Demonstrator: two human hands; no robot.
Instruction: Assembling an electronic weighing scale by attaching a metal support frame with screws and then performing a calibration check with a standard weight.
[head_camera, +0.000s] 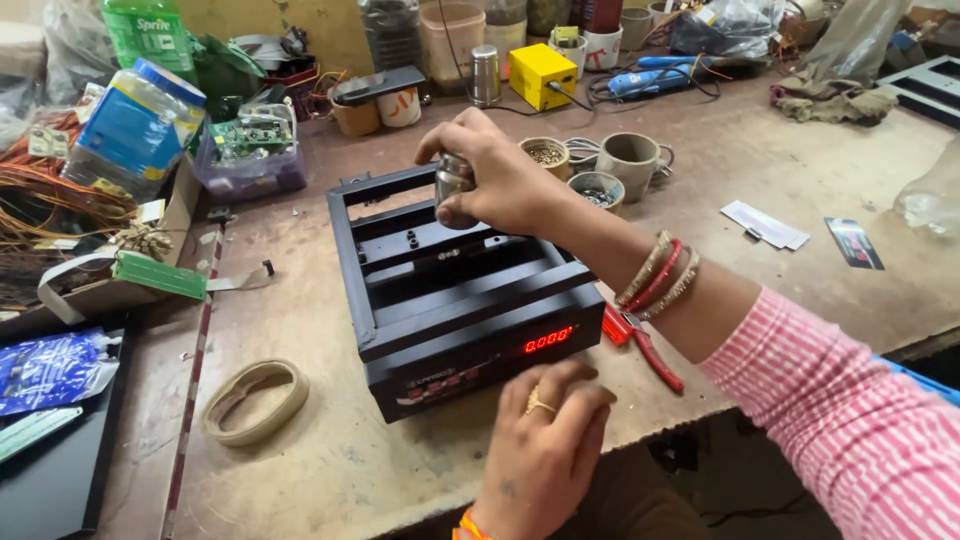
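— What stood at the far left?

— A clear plastic jar with a blue lid, and beside it a tub of circuit boards.

— And the hands?

— The left hand lay loosely open, fingers on the near front edge of the black open-framed scale at the worktop's middle. The right hand was closed round a small metal weight, above the scale's far part.

— Further right?

— Three small clay cups: one with tiny parts, another with bits, the third's contents hidden.
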